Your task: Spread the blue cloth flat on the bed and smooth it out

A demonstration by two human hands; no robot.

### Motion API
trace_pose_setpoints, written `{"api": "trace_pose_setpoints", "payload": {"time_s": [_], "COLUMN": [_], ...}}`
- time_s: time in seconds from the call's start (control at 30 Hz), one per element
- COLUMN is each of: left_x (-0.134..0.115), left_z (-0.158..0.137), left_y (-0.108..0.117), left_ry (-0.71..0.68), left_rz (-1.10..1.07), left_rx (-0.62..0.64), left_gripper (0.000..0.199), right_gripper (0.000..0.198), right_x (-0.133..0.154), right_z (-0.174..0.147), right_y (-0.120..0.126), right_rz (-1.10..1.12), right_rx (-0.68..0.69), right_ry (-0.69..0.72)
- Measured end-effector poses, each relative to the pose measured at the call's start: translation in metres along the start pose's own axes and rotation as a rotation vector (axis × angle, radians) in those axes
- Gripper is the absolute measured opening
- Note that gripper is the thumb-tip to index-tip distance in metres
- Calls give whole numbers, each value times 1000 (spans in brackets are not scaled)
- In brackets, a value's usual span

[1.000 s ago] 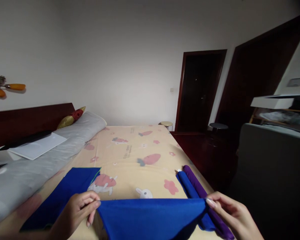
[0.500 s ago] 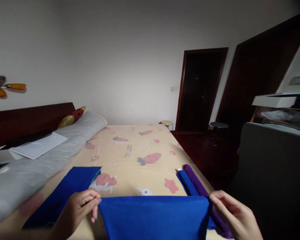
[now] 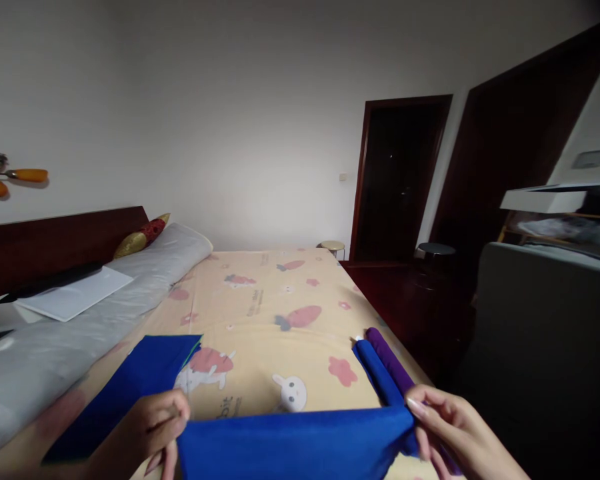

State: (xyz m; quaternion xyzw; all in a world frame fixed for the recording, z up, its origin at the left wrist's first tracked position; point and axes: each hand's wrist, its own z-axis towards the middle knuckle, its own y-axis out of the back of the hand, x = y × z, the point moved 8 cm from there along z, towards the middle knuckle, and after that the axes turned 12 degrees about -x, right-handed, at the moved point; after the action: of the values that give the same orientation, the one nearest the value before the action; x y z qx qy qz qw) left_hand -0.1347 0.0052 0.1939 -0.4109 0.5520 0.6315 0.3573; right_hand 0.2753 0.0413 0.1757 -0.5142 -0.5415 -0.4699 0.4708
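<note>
A blue cloth (image 3: 290,445) is stretched between my two hands above the near part of the bed, its lower part cut off by the frame. My left hand (image 3: 155,427) pinches its upper left corner. At the upper right corner, my right hand (image 3: 445,423) grips it between thumb and fingers. Left of the held cloth, another blue cloth (image 3: 125,393) lies flat on the bed. Beyond my right hand lie a rolled blue cloth (image 3: 377,373) and a rolled purple cloth (image 3: 390,360), side by side and partly hidden.
The bed sheet (image 3: 260,293) has a rabbit and carrot print. A long grey pillow (image 3: 145,300) runs along the left, with white papers (image 3: 75,293) on it. A dark grey panel (image 3: 545,347) stands at the right. Two stools, one light (image 3: 333,246) and one dark (image 3: 436,249), are farther back.
Both hands have come down and slightly left with the held cloth, whose top edge now sits lower and slants a little. More of the printed rabbit shows beyond it.
</note>
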Motion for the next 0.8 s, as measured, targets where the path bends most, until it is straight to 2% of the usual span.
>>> {"api": "trace_pose_setpoints", "payload": {"time_s": [0.1,0.2,0.27,0.33,0.37,0.47,0.53,0.57,0.67,0.73,0.8], "left_x": [21,48,61,58,51,23,15,16,33,53,72], "left_z": [19,46,60,68,70,66,64,64,69,71,68], "left_y": [-26,-47,-60,-66,-64,-40,-25,-23,-38,-63,-86], "left_ry": [182,284,302,224,145,-120,-207,-221,-250,-221,-128], "left_rz": [-96,-160,-191,-230,-245,-226,-166,-123,41,149,201], "left_rx": [123,41,-12,-65,-107,-294,-401,-421,-331,-183,-36], "left_gripper": [36,51,56,51,46,32,31,32,33,37,43], "right_gripper": [33,33,35,36,36,34,34,34,35,40,49], "right_x": [-19,-51,-71,-75,-68,-31,-13,-10,-26,-57,-93], "right_z": [24,51,64,68,67,50,40,40,56,70,77], "right_y": [-3,-7,-9,-5,1,28,39,39,26,9,-5], "right_rz": [37,66,74,61,46,4,-18,-39,-153,-232,-276], "right_rx": [-39,-94,-118,-161,-214,-452,-551,-554,-440,-334,-275], "right_ry": [9,-14,-55,-32,27,283,380,400,406,369,308]}}
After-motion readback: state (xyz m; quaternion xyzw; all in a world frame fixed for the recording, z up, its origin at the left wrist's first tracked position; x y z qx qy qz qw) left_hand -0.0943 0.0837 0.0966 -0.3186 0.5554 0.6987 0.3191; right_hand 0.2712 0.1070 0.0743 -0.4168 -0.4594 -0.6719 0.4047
